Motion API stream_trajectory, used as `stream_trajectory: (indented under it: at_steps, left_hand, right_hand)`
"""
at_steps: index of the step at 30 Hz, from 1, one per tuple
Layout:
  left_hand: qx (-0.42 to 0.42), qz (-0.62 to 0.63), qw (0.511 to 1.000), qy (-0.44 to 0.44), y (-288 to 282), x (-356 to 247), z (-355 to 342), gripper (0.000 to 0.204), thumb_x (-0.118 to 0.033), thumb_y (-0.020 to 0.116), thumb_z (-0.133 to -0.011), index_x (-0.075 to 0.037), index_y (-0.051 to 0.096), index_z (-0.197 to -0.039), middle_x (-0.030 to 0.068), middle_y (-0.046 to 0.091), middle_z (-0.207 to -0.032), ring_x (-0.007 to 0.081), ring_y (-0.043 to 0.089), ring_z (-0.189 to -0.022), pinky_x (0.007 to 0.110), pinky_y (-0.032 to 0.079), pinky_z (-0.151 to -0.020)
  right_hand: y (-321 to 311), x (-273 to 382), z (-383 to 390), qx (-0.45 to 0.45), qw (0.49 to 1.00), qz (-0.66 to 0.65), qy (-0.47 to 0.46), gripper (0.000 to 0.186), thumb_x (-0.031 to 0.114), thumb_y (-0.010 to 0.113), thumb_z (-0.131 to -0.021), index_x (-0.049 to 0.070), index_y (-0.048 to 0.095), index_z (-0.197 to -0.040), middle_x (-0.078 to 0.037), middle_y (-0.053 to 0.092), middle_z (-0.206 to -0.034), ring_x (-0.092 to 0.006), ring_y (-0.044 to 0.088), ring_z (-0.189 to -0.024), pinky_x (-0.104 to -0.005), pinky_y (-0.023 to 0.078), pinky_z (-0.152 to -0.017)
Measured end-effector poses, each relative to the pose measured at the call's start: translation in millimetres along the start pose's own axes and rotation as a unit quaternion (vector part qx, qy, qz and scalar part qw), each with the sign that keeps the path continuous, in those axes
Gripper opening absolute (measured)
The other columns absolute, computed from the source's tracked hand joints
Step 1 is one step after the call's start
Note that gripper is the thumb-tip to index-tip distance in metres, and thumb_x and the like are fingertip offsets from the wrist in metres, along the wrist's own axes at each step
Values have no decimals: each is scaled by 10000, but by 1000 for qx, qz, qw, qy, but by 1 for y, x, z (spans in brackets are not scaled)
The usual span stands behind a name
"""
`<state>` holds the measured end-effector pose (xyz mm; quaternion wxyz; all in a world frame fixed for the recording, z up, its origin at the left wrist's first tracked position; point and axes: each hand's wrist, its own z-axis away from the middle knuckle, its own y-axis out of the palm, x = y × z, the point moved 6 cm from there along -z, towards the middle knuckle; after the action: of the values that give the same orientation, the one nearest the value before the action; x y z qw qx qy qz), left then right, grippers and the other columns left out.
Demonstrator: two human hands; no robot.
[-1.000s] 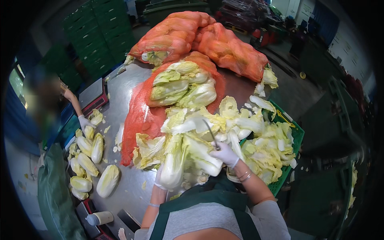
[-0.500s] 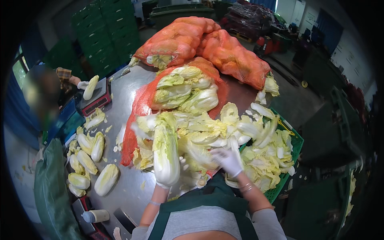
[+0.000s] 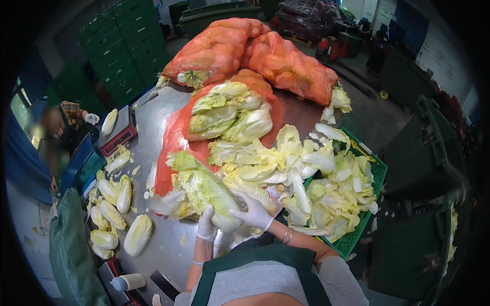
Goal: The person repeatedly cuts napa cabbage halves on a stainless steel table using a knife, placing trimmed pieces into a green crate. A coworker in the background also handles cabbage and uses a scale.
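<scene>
A large napa cabbage [image 3: 206,188] is held slantwise in front of me, its leafy top pointing to the far left and its white base toward me. My left hand [image 3: 206,224], in a white glove, grips it from below on the left side. White-gloved too, my right hand [image 3: 255,213] closes on the base from the right; its fingertips are partly hidden. Loose cabbage leaves [image 3: 255,166] lie heaped just beyond. Behind them, an opened orange mesh sack [image 3: 171,153] holds several whole napa cabbages [image 3: 232,113].
Two full orange mesh sacks [image 3: 217,51] lie at the back of the metal table [image 3: 163,229]. A green crate [image 3: 377,183] full of leaves stands right. Trimmed cabbages [image 3: 138,234], a bottle [image 3: 128,281] and a phone [image 3: 166,281] are left. Another person [image 3: 71,117] stands by a red scale [image 3: 120,132].
The cabbage has tilted from upright to slanting left. My right hand has come from the leaves onto its base. The other person's hand has left the cabbage on the scale.
</scene>
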<state>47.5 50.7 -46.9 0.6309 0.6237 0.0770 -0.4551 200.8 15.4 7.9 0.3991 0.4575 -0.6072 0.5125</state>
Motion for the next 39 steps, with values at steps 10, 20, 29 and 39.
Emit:
stream_trajectory:
  at_steps: [10,20,29,39]
  left_hand:
    - [33,157,986,-36,-26,2,-4,683,-456,550,-809,-47,356,-1321,164,478,-1258,312,502,-1115,458,402,-967]
    - [0,59,997,-54,17,-12,-2,497,-290,561,-866,-14,426,-1257,126,545,-1170,235,551,-1043,383,445,-902]
    - [-110,-105,980,127,34,7,-8,448,-326,534,-896,-38,428,-1221,91,555,-1087,209,575,-948,359,487,-827]
    - [31,-104,991,-75,13,-4,16,569,-268,582,-843,-33,367,-1314,122,493,-1241,249,508,-1104,378,412,-940]
  right_hand:
    - [-31,-42,7,-52,936,-293,186,506,141,639,-789,-11,421,-1220,-79,592,-972,-172,612,-799,-283,516,-685]
    - [-152,-29,20,-282,942,148,110,248,194,626,-811,23,616,-991,-71,635,-838,-124,588,-779,-246,466,-684]
    - [-15,39,1,-102,954,251,-127,413,297,575,-812,59,527,-1147,-142,579,-901,-313,560,-821,-387,459,-725]
    - [-122,9,-1,-250,949,194,-17,198,151,534,-807,24,603,-943,-166,591,-665,-270,596,-573,-353,467,-542]
